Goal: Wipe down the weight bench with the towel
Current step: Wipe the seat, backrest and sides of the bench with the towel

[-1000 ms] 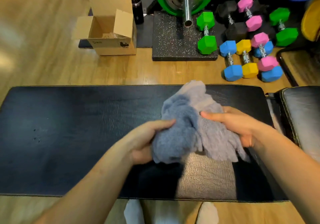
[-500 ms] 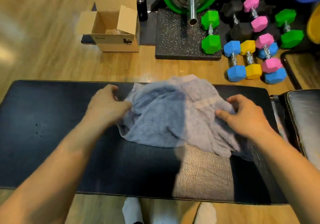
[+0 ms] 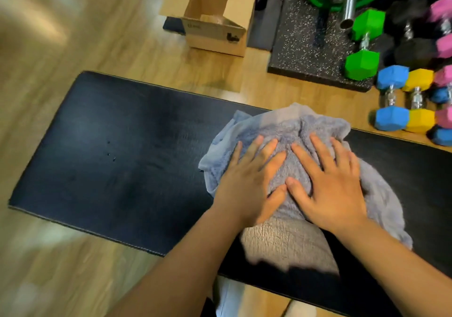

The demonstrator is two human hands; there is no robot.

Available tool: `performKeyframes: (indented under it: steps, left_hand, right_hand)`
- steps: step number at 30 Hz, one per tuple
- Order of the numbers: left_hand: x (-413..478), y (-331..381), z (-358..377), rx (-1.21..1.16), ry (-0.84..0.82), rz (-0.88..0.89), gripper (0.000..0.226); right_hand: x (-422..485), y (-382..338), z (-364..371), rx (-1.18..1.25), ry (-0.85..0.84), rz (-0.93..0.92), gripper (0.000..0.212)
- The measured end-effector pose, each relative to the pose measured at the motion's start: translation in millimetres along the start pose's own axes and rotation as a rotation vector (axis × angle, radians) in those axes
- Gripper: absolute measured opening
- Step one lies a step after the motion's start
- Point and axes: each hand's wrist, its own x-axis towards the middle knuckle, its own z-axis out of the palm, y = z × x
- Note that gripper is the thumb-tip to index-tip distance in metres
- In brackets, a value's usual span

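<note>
A grey-blue towel lies spread in a loose heap on the black padded weight bench, right of the bench's middle. My left hand lies flat on the towel's left half with fingers straight and spread. My right hand lies flat on its right half, thumb touching the left thumb. Both palms press the cloth onto the pad. A bright patch of light falls on the bench just below the towel.
On the wood floor beyond the bench stand an open cardboard box, a speckled black rubber mat with a green dumbbell, and blue, yellow, pink and black dumbbells at the right. A barbell end with a green plate is behind.
Both hands let go of the towel's bunched edges and now lie flat on top of it, close together. The towel is spread wider on the pad. The view has tilted and shifted left.
</note>
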Motion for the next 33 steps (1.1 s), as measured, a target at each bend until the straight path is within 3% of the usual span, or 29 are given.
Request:
performKeyframes:
  steps: [7, 13, 16, 20, 25, 29, 33]
  left_hand:
    - [-19, -80, -23, -0.012, 0.05, -0.142, 0.064]
    - [4, -120, -39, -0.012, 0.134, -0.327, 0.065]
    - [-25, -89, -31, -0.082, 0.174, -0.419, 0.062]
    - [-122, -32, -16, -0.201, 0.181, -0.472, 0.059]
    - [-148, -56, -19, -0.134, 0.087, -0.3, 0.059]
    - [-80, -113, -35, 0.016, 0.09, -0.286, 0.06]
    - [-57, -105, -39, 0.056, 0.1, -0.414, 0.064]
  right_hand:
    - [77, -84, 14, 0.005, -0.009, -0.158, 0.075]
    - [151, -145, 18, 0.116, 0.032, -0.168, 0.074]
    - [122, -149, 14, 0.262, 0.077, -0.2, 0.061]
    - [28, -157, 17, 0.435, -0.082, -0.409, 0.055]
    - [36, -141, 22, 0.365, -0.156, -0.636, 0.06]
    - [108, -142, 21, 0.244, -0.072, -0.549, 0.067]
    - [138, -157, 18, 0.223, -0.041, -0.38, 0.071]
